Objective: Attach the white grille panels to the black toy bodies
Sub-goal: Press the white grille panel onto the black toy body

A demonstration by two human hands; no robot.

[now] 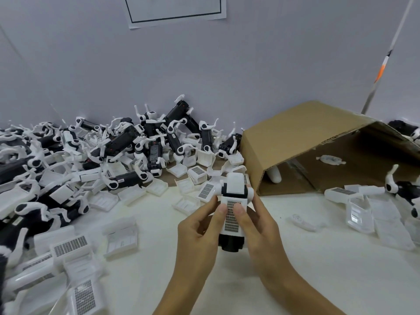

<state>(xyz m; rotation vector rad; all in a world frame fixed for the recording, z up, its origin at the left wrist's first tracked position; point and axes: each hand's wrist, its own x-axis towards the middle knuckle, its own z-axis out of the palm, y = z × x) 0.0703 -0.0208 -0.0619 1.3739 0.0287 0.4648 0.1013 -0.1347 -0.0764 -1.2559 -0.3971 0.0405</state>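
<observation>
Grille panel (232, 216) sits on black toy body (231, 243), both held up over the white tabletop (318, 258).
L hand (200, 233) grips the toy's left side w/ curled fingers, thumb tip pressing the panel's left edge; R hand (261, 226) grips the right side, thumb on the panel's right edge. Toy's white end w/ round side caps points away from the person, black end toward them. Big pile of black-and-white toy bodies (127, 142) lies far left along the wall; loose white grille panels (68, 246) are scattered near left and ahead. Cardboard box (313, 142) lies on its side at right, opening facing the person.
</observation>
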